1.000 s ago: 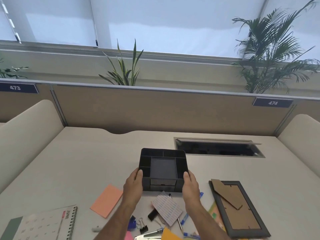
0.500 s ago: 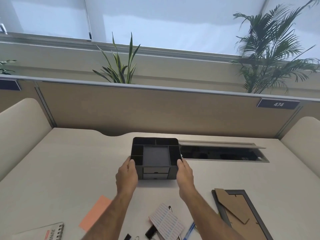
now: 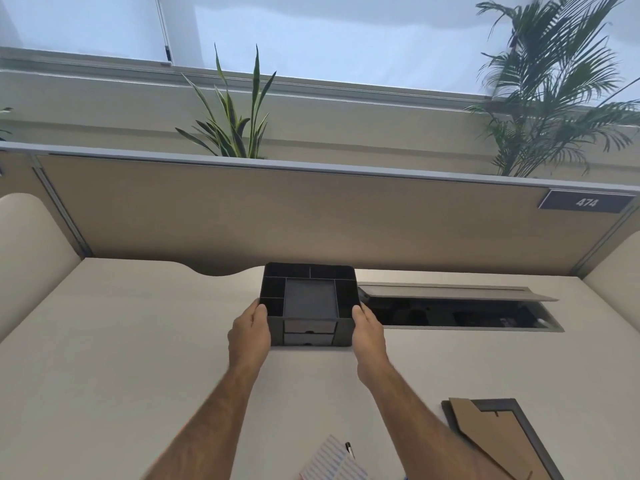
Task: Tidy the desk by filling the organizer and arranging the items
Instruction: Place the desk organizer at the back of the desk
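Organizer (image 3: pixel 309 303): a black box with small slots round a square middle and two little drawers facing the person. It sits near the back edge of the bench (image 3: pixel 121 341), just left of the open cable hatch (image 3: pixel 460 311).
Left grip (image 3: pixel 250 330): fingers curled on the box's left side, holding it.
Right grip (image 3: pixel 367 329): fingers curled on the box's right side, holding it.
Key relation: the box lies right between the two grips, and both are equally near.
Things to put in: a striped pad (image 3: pixel 334 460) and a pen (image 3: pixel 349 449) lie at the front edge, well apart from the box.
Picture frame (image 3: pixel 498 441): face down near the front right corner.
Next move, my guess: let go, then reach back toward the front edge.
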Demonstrator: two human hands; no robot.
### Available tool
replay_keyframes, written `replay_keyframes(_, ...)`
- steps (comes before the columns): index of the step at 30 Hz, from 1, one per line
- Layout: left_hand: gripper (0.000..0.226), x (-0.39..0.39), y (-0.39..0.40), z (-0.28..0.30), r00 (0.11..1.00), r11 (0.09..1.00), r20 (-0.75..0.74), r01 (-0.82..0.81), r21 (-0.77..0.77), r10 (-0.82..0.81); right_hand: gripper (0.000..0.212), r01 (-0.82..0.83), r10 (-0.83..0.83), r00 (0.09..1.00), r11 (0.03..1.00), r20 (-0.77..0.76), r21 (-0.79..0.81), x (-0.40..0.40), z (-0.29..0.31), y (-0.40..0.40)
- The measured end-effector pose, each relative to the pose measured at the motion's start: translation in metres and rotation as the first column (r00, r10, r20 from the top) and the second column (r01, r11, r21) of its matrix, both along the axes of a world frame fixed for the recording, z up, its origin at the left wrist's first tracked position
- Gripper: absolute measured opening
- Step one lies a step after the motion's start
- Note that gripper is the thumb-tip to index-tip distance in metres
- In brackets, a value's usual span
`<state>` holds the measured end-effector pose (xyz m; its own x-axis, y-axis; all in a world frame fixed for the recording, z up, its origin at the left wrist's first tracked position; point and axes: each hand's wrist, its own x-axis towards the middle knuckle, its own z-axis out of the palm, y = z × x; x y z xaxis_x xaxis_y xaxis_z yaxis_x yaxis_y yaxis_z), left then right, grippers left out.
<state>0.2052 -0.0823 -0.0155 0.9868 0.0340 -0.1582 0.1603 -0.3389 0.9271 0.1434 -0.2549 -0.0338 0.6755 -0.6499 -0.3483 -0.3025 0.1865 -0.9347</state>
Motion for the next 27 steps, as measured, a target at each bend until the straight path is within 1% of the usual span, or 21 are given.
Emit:
replay_keyframes(4, 0.030, 0.008, -0.001, -0.006, 1.000, 1.000, 0.024, 0.008, -0.011, -0.008, 0.045, -0.001, 0.001, 1.000, 1.000, -0.002, 0.000, 0.006, -0.004, -0.002)
replay_keyframes(7, 0.028, 0.017, -0.002, -0.010, 0.999, 1.000, 0.027, 0.030, -0.006, -0.030, 0.046, 0.005, -0.005, 1.000, 1.000, 0.004, -0.021, 0.011, -0.005, -0.001)
replay_keyframes(10, 0.031, 0.024, -0.002, -0.012, 0.999, 0.999, 0.027, 0.046, -0.026, -0.045, 0.046, -0.008, 0.008, 1.000, 1.000, 0.004, -0.015, 0.015, -0.003, -0.005)
replay_keyframes(13, 0.029, 0.027, -0.001, -0.016, 0.997, 0.996, 0.033, 0.076, -0.050, -0.074, 0.046, -0.030, 0.030, 1.000, 0.999, 0.003, -0.017, 0.016, 0.000, -0.009)
replay_keyframes(16, 0.030, 0.028, 0.000, -0.019, 0.993, 0.993, 0.043, 0.109, -0.038, -0.107, 0.048, -0.043, 0.042, 0.999, 0.998, -0.008, -0.038, 0.016, -0.001, -0.008)
replay_keyframes(18, 0.036, 0.029, 0.001, -0.020, 0.990, 0.990, 0.046, 0.133, -0.036, -0.131, 0.049, -0.051, 0.050, 0.999, 0.998, -0.016, -0.043, 0.016, 0.000, -0.007)
replay_keyframes(22, 0.061, 0.029, 0.005, -0.024, 0.986, 0.986, 0.006, 0.166, 0.005, -0.166, 0.053, -0.060, 0.060, 0.998, 0.998, -0.005, 0.019, 0.013, 0.002, -0.009)
replay_keyframes(24, 0.063, 0.025, 0.008, -0.022, 0.989, 0.988, -0.024, 0.148, 0.035, -0.148, 0.055, -0.046, 0.046, 0.999, 0.998, 0.007, 0.034, 0.008, 0.001, -0.011)
replay_keyframes(27, 0.061, 0.016, 0.013, -0.020, 0.992, 0.991, -0.028, 0.121, 0.054, -0.120, 0.054, -0.009, 0.008, 1.000, 0.999, 0.012, 0.037, -0.003, -0.001, -0.012)
